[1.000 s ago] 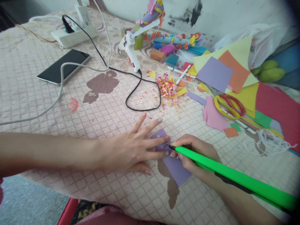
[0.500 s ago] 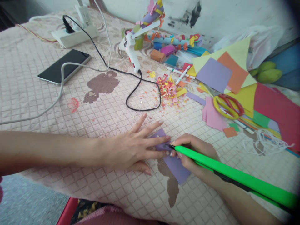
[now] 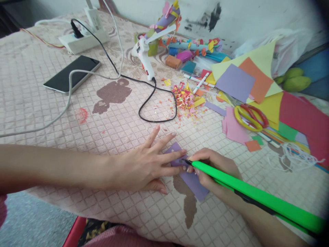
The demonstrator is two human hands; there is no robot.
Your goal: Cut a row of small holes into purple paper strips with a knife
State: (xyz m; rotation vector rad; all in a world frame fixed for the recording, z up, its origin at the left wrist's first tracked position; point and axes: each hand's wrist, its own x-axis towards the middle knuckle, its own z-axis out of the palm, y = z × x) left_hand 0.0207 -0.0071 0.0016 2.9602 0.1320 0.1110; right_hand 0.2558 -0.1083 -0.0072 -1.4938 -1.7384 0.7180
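A strip of purple paper [image 3: 194, 184] lies on the quilted cloth near the front edge. My left hand [image 3: 144, 164] rests over its upper part with the fingers spread, pressing it flat. Between two of those fingers the black tip of a bright green pen-like tool [image 3: 246, 188] meets the paper. My right hand [image 3: 218, 164] is closed round this tool near its tip, and the long green body slants down to the lower right.
A white glue gun [image 3: 146, 60] with a looped black cord stands beyond the hands. Paper scraps [image 3: 184, 97], scissors [image 3: 248, 118], coloured sheets [image 3: 235, 82] and white string [image 3: 298, 156] lie rightward. A phone [image 3: 73, 73] and power strip [image 3: 83, 41] are at left.
The whole view has shifted very slightly. Both hands, the green tool and the purple strip hold almost the same places.
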